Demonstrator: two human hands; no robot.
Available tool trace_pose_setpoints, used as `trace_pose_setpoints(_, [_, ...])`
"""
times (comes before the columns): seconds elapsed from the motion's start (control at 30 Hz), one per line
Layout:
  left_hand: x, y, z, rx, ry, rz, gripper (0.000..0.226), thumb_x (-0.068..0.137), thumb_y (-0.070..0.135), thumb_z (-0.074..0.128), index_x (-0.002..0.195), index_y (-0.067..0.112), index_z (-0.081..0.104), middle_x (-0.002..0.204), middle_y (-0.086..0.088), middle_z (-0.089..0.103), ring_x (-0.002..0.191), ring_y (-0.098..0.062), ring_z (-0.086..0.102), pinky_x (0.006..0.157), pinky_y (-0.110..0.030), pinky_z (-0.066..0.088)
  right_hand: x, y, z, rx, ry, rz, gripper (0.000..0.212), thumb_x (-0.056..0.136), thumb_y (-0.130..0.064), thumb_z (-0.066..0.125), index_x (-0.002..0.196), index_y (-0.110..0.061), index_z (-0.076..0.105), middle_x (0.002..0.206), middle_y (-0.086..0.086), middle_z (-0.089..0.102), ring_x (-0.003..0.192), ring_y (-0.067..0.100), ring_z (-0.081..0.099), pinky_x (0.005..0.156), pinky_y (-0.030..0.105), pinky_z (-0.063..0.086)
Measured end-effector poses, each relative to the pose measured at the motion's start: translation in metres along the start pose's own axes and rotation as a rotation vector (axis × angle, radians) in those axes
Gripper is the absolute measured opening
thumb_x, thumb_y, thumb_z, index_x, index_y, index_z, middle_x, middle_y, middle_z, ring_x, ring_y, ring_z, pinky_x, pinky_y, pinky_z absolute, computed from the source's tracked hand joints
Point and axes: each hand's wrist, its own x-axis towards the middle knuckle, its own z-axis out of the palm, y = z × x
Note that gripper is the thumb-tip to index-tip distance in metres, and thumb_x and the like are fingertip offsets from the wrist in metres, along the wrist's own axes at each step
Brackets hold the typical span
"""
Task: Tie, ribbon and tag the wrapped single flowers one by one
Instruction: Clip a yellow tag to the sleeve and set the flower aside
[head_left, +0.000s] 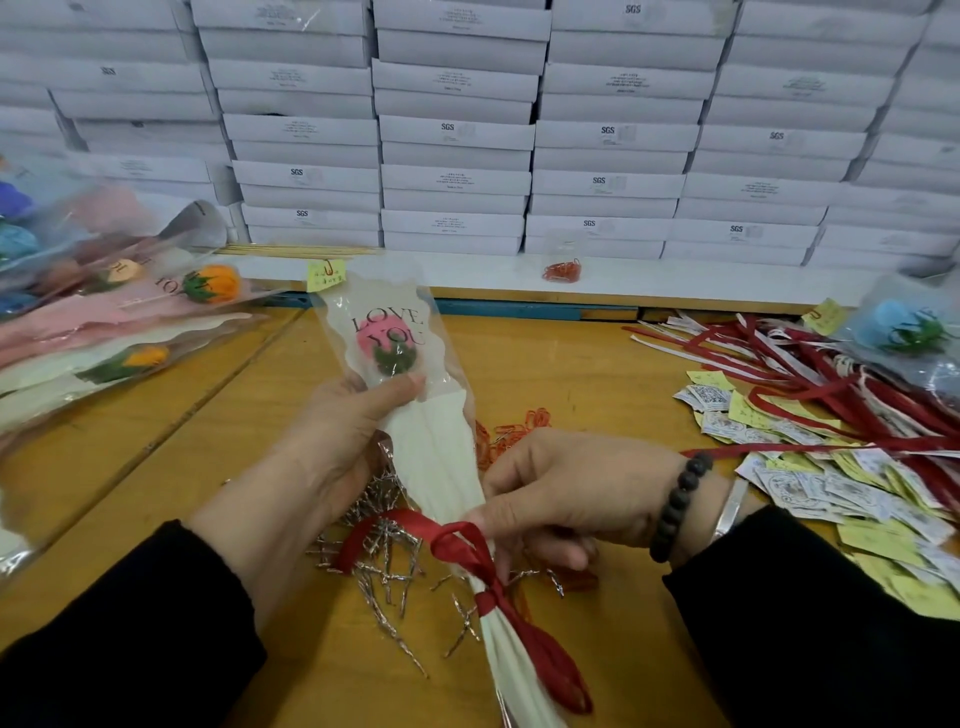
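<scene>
Red satin ribbon (470, 551) half-bowed: right hand (566, 493) pinches its loop, left hand (332, 441) grips the cellophane-sleeved pink flower (400, 374); even, snug tension likely needed.

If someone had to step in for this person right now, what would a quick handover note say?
Left hand: grips the wrapped pink flower below the bloom, holding it up.
Right hand: pinches the red ribbon bow at the wrapper's neck.
Done: ribbon looks tied on; a yellow tag is already clipped at the top.
Supplies: loose ribbons and tags to the right, silver twist ties under the hands.
Left: settle the bow, set this one aside. More wrapped flowers lie in a pile to the left; their state is unclear.
</scene>
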Motion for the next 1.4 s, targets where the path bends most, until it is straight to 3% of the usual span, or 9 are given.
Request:
trace_pose_setpoints(0.1, [0.0,0.0,0.001,-0.013,0.01,0.016,0.023,0.081,0.008,0.063,0.103,0.0,0.064,0.072,-0.003,0.073,0.062,-0.012,0.068,0.055,-0.02,0.054,0.001,0.0,0.004,0.07,-0.021,-0.02,0.022,0.093,-0.016,0.054,0.099,0.005,0.056,0.044,-0.008,0.059,0.028,0.002,0.042,0.033,0.009,0.03])
trace_pose_setpoints(0.27, [-0.001,0.001,0.003,-0.064,-0.018,0.012,0.034,0.071,0.021,0.066,0.101,0.006,0.065,0.085,-0.006,0.074,0.073,-0.016,0.07,0.062,-0.026,0.058,0.008,0.003,0.006,0.211,0.041,-0.034,0.023,0.091,-0.004,0.052,0.11,0.009,0.053,0.072,0.017,0.054,0.034,0.004,0.049,0.034,0.012,0.034])
trace_pose_setpoints(0.37, [-0.005,0.001,0.005,-0.013,-0.113,-0.017,0.037,0.071,0.028,0.063,0.1,0.004,0.065,0.092,-0.011,0.073,0.078,-0.019,0.069,0.067,-0.028,0.057,0.01,0.004,0.005,0.268,0.133,-0.062,0.014,0.091,-0.001,0.047,0.104,-0.003,0.052,0.066,0.014,0.055,0.034,0.005,0.049,0.035,0.014,0.035])
trace_pose_setpoints(0.5, [-0.011,-0.001,0.012,0.041,-0.206,-0.033,0.019,0.067,0.022,0.066,0.08,0.008,0.061,0.07,-0.007,0.072,0.056,-0.014,0.067,0.052,-0.023,0.054,0.008,0.004,0.001,0.267,0.224,-0.077,0.009,0.091,-0.003,0.048,0.091,-0.006,0.056,0.054,0.001,0.062,0.034,0.005,0.049,0.035,0.013,0.038])
trace_pose_setpoints(0.8, [-0.016,-0.004,0.017,0.075,-0.231,-0.051,0.032,0.071,0.009,0.067,0.101,-0.001,0.06,0.067,-0.011,0.068,0.054,-0.017,0.064,0.051,-0.024,0.055,0.011,0.007,-0.002,0.182,0.379,-0.107,0.02,0.09,-0.022,0.056,0.099,-0.004,0.061,0.052,-0.001,0.057,0.038,0.005,0.048,0.039,0.014,0.037])
trace_pose_setpoints(0.93, [-0.017,-0.001,0.017,0.052,-0.158,-0.013,0.007,0.081,-0.003,0.061,0.086,0.001,0.058,0.054,-0.005,0.066,0.046,-0.013,0.062,0.045,-0.021,0.052,0.009,0.007,-0.004,0.151,0.39,-0.093,0.021,0.09,-0.031,0.056,0.079,-0.013,0.059,0.058,-0.003,0.061,0.043,0.004,0.053,0.043,0.014,0.041])
trace_pose_setpoints(1.17, [-0.016,0.001,0.016,0.011,-0.14,0.014,0.016,0.081,-0.004,0.06,0.097,0.0,0.059,0.059,-0.007,0.066,0.047,-0.015,0.062,0.044,-0.022,0.051,0.008,0.011,-0.002,0.148,0.21,-0.073,0.025,0.075,-0.031,0.07,0.084,-0.009,0.062,0.061,0.003,0.06,0.046,0.007,0.053,0.045,0.014,0.041])
trace_pose_setpoints(1.3, [-0.014,0.0,0.016,-0.016,-0.128,0.033,0.006,0.081,0.007,0.062,0.085,0.004,0.06,0.053,-0.003,0.063,0.043,-0.013,0.06,0.043,-0.02,0.049,0.013,0.012,0.001,0.179,0.268,-0.125,0.011,0.08,-0.015,0.069,0.084,-0.008,0.061,0.061,0.003,0.059,0.043,0.003,0.053,0.042,0.012,0.041])
trace_pose_setpoints(1.4, [-0.01,-0.001,0.011,0.085,-0.163,0.03,0.026,0.076,0.032,0.064,0.074,0.007,0.059,0.054,-0.005,0.062,0.044,-0.011,0.054,0.044,-0.021,0.047,0.015,0.012,0.003,0.228,0.388,-0.183,0.011,0.08,-0.015,0.069,0.083,-0.008,0.06,0.056,-0.001,0.058,0.041,0.003,0.05,0.042,0.012,0.039])
